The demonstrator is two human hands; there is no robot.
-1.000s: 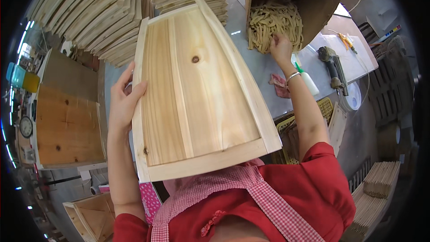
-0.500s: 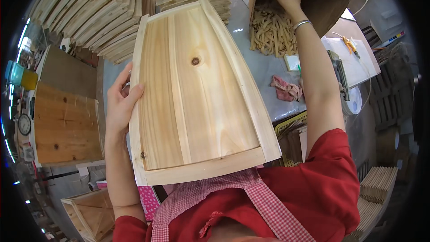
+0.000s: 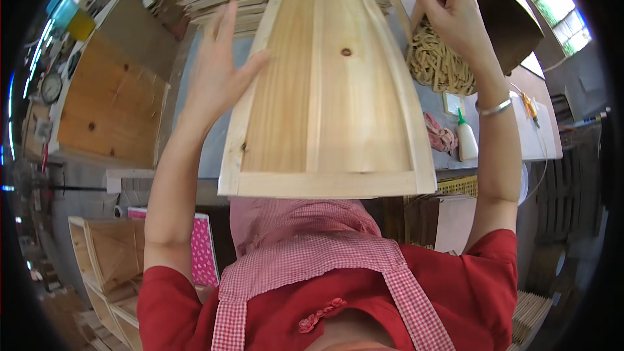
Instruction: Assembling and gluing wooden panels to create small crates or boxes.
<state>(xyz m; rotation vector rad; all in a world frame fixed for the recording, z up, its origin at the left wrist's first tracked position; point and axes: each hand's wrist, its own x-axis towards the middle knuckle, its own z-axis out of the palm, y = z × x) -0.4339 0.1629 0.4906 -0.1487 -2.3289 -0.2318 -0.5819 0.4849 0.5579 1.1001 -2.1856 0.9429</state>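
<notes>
Two hands steady a smooth, knotty pine panel.

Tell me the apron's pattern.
The apron is red-and-white gingham check, seen in the head view.

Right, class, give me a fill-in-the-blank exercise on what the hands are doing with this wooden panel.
1. The left hand rests with open fingers against the ______ edge of the wooden panel.
2. The right hand holds a thin wooden ______ at the panel's far right corner.
3. On the right wrist sits a silver ______.
4. A white glue bottle with a ______ cap stands on the grey table.

Missing words: left; strip; bracelet; green
</notes>
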